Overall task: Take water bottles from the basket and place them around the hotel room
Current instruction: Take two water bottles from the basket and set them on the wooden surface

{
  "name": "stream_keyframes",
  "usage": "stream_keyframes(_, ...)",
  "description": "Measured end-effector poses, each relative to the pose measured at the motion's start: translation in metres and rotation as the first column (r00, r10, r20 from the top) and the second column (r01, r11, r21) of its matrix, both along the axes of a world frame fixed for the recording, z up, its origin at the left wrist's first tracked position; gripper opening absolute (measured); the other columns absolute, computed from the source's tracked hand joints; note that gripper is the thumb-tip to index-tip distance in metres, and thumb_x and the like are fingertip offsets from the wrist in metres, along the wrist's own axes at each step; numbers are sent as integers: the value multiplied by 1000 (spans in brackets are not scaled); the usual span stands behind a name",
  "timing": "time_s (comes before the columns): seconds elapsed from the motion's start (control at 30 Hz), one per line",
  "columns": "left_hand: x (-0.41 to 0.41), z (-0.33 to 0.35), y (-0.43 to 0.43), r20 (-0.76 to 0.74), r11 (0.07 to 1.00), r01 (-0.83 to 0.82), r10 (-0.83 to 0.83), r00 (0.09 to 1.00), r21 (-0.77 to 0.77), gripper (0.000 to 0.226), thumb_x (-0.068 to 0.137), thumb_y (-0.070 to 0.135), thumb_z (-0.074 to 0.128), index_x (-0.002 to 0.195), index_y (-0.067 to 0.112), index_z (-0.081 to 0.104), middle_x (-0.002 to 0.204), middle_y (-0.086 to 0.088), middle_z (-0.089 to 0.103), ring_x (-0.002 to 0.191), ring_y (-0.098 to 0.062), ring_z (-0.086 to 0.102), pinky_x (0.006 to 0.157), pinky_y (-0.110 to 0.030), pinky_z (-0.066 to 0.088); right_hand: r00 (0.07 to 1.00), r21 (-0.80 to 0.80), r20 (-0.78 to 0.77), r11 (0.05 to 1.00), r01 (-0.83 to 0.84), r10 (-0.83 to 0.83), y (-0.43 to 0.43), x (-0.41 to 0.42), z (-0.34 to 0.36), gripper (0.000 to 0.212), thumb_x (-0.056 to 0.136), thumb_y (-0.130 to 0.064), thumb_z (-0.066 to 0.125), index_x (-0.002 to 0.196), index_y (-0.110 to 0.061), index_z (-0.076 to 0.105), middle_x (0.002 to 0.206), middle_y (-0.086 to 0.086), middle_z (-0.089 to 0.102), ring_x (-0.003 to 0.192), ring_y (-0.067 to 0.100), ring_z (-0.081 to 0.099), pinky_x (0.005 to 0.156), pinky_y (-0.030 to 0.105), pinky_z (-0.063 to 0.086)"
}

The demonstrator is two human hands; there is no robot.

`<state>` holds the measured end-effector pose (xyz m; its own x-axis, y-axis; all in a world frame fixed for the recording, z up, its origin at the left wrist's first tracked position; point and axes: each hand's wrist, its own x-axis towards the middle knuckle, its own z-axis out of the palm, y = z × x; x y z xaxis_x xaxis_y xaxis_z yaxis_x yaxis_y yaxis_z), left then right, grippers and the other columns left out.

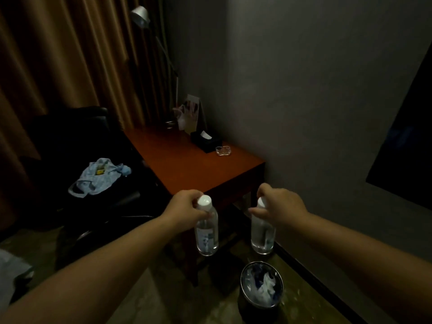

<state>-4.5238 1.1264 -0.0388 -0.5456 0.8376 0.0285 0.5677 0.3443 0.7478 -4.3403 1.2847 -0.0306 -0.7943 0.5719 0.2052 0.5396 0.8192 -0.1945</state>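
Evidently the person is carrying two bottles at once and is facing the near corner of the wooden desk. The left hand is gripping the left bottle, its fingers curling round the neck just under the white cap. The right hand is holding the right bottle the same way, with its curled fingers partly covering the cap. Both bottles are hanging upright in the air, near each other but apart. They are hanging in front of the desk's edge and are not touching it. A lined waste bin is standing on the floor below the right bottle. No bottle is showing on the desk top, which is bearing only a tissue box, a glass ashtray just beside it, a leaflet stand and the foot of a lamp. A dark chair with a blue bag on its seat is sitting to the left of the desk. The basket is lying outside the view, so how many bottles are waiting in it cannot be told. Judging from this, the taking-out is done for these two, while setting them down is not yet done, and the desk is looking like the likely spot. Whether other places in the room are already holding bottles cannot be told.
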Motion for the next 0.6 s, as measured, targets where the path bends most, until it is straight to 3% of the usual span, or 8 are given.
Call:
stream_keyframes(0.07,-25,0,24,5,1000,7,-7,1000,4,25,76,14,73,94,25,59,89,13,57,87,-10,56,64,-18,43,998,50,59,998,28,-31,26,-24,0,39,82,-52,59,99,-19,49,81,-2,52,72,15,46,57,28,34)
stream_keyframes(0.13,-49,-2,50,-12,1000,6,-6,1000,5,27,76,14,73,99,21,60,96,7,58,92,-13,56,67,-21,44,998,-43,46,998,50,-48,54,-47,-2,33,81,-47,64,91,-18,51,84,0,57,74,15,50,56,26,35)
stream_keyframes(0.27,-95,-9,110,19,1000,4,-4,1000,13,27,77,14,72,98,22,58,96,8,56,93,-12,55,65,-18,45,993,-174,22,978,114,-112,120,-87,-4,32,74,-42,74,73,-19,52,72,-5,50,68,13,51,49,22,33)
stream_keyframes(0.37,-129,-11,164,69,1000,-12,12,998,-1,27,76,12,72,97,22,56,98,7,57,98,-15,56,77,-27,52,988,-235,41,959,155,-150,174,-113,-4,35,67,-44,79,67,-17,56,70,-4,55,63,11,53,46,22,36)
stream_keyframes(0.5,-172,-8,236,58,997,-18,22,998,-71,37,75,9,72,108,15,57,112,-4,61,104,-21,59,80,-32,53,990,-337,28,931,139,-138,234,-151,6,31,65,-40,82,70,-18,61,75,-4,59,67,11,58,54,28,52)
stream_keyframes(0.6,-201,-9,284,19,995,-27,29,999,-92,40,72,12,76,108,15,59,109,-5,63,101,-21,61,84,-36,55,990,-355,40,925,138,-132,269,-180,12,29,66,-35,81,78,-14,64,79,-1,60,73,14,60,64,33,58)
